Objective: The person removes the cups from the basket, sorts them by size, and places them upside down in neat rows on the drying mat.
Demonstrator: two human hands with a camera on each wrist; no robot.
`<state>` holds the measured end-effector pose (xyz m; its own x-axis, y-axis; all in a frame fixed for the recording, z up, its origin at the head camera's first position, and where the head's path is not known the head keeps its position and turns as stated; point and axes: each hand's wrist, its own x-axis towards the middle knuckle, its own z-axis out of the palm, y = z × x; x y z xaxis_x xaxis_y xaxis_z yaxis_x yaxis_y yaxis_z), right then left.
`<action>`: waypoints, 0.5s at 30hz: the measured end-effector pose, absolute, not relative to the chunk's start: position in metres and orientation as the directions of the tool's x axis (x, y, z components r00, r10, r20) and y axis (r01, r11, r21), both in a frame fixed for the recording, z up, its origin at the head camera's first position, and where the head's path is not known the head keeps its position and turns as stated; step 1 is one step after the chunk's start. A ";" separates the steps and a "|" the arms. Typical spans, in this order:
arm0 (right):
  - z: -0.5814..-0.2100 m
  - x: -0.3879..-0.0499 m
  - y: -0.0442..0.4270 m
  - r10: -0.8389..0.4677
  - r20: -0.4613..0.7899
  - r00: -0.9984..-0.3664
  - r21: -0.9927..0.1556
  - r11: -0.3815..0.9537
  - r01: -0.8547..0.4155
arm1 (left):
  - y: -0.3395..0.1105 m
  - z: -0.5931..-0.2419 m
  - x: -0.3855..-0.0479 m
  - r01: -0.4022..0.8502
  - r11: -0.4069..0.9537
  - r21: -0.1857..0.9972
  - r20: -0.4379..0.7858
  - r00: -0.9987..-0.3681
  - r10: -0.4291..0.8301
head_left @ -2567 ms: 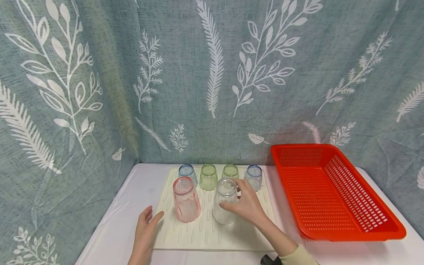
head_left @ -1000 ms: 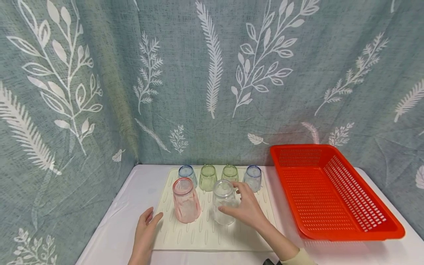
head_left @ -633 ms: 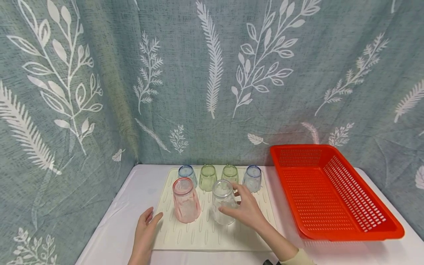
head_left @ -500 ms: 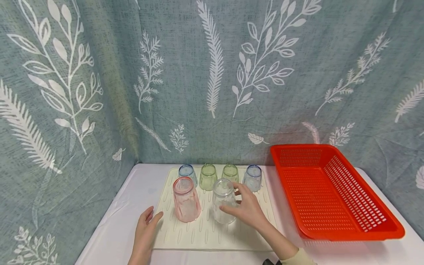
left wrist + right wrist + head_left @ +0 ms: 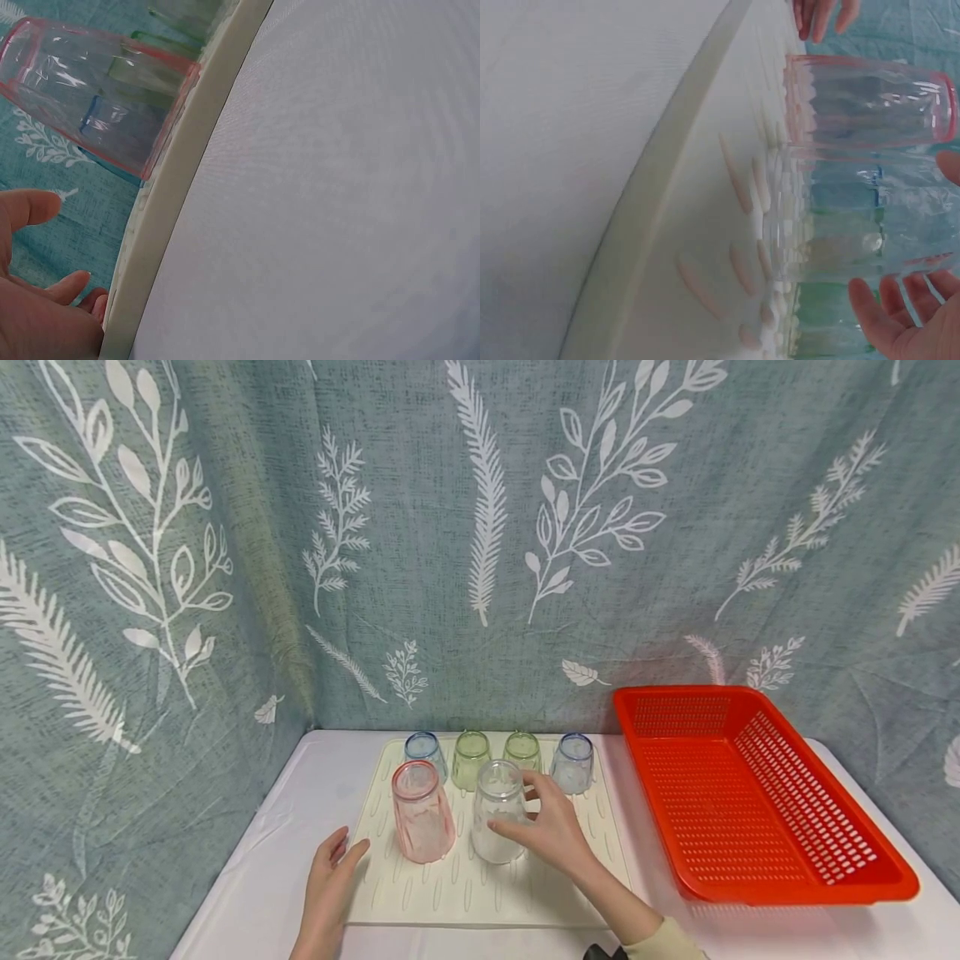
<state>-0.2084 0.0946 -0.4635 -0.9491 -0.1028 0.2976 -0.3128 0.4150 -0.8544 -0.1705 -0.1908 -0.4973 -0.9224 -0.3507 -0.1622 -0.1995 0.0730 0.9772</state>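
A clear drinking glass (image 5: 498,827) stands upside down on a cream drying mat (image 5: 420,902). My right hand (image 5: 551,827) grips it from the right, the thumb on the near side and the fingers round the far side. In the right wrist view, the thumb and fingers lie on opposite sides of the same glass (image 5: 840,217). Just left of it, a pink-tinted glass (image 5: 423,822) is also upside down. Nothing is in my left hand (image 5: 327,877), which rests by the mat's left edge with thumb and fingers apart, nearest the pink glass (image 5: 97,90).
Along the mat's back edge stand a blue cup (image 5: 425,752), two green cups, left (image 5: 472,768) and right (image 5: 522,748), and another blue cup (image 5: 573,768), all inverted. A red plastic basket (image 5: 757,810) sits at the right. A patterned curtain (image 5: 420,568) hangs behind.
My right hand and the clear glass have shifted slightly left, closer to the pink glass. My left hand and the other glasses stay where they were.
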 end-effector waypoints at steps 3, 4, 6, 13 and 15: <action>-0.465 -0.208 0.094 -0.105 0.300 -0.948 -0.850 0.422 -0.315 | -0.191 -0.497 -0.171 -0.203 0.074 0.976 -0.165 -0.922 -0.351; -0.466 -0.208 0.093 -0.107 0.304 -0.947 -0.847 0.425 -0.320 | -0.191 -0.497 -0.171 -0.203 0.075 0.976 -0.165 -0.922 -0.352; -0.467 -0.208 0.093 -0.112 0.316 -0.942 -0.840 0.428 -0.333 | -0.191 -0.498 -0.171 -0.204 0.075 0.976 -0.166 -0.921 -0.353; -0.469 -0.208 0.093 -0.117 0.345 -0.931 -0.821 0.443 -0.360 | -0.191 -0.499 -0.171 -0.206 0.080 0.975 -0.165 -0.920 -0.356; -0.469 -0.207 0.093 -0.117 0.345 -0.931 -0.821 0.442 -0.360 | -0.190 -0.499 -0.171 -0.203 0.081 0.976 -0.162 -0.920 -0.357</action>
<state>-0.2075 0.0928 -0.4687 -0.9311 -0.1172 0.3455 -0.3604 0.4423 -0.8212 -0.1712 -0.1904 -0.4989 -0.9201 -0.3566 -0.1618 -0.2028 0.0805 0.9759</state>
